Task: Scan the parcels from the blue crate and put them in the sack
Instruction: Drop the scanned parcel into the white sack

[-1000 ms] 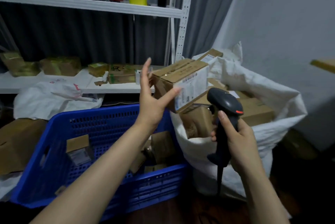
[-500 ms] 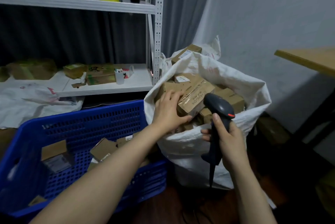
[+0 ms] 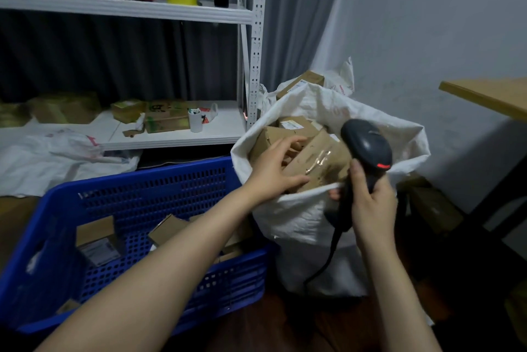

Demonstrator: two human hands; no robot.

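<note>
Left grip point(image 3: 273, 172) holds parcel point(image 3: 319, 163) inside sack point(image 3: 299, 212); right grip point(image 3: 370, 209) holds scanner point(image 3: 368, 149).

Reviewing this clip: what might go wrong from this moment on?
1. The sack looks heaped to its rim, so the taped parcel that the left hand holds may slide out again.
2. The scanner in the right hand trails a cable down the sack's front, and it may snag there.

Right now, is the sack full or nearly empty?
Nearly full: parcels are piled to the rim of the sack, and the left hand grips the top parcel level with that rim.
</note>
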